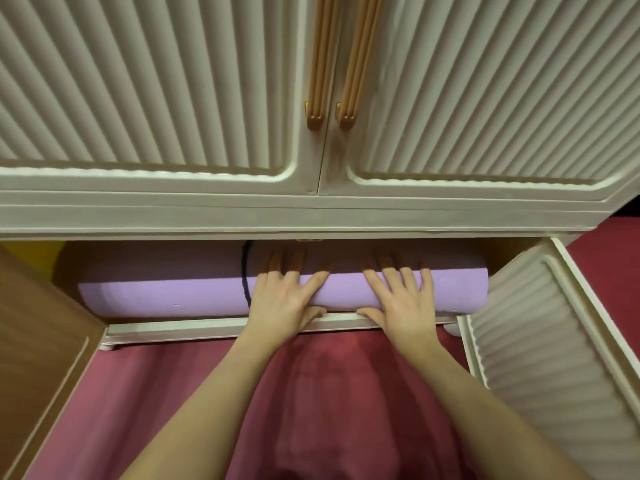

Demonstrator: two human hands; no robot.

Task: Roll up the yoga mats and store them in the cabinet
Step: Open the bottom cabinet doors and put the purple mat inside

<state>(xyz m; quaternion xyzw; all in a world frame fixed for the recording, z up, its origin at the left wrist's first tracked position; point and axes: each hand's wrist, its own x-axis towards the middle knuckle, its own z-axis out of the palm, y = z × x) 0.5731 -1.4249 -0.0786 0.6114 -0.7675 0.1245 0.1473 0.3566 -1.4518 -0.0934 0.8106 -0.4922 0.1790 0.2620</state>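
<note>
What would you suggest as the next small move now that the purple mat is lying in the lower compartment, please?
Probably one more gentle push back: both hands, left hand and right hand, lie flat on the rolled purple mat, whose front still sits close to the cabinet sill, where the open doors would catch it.

Home, probably bedroom; cream ribbed wardrobe doors (156, 81); tan handles (317, 64); red carpet (156, 393)
</note>
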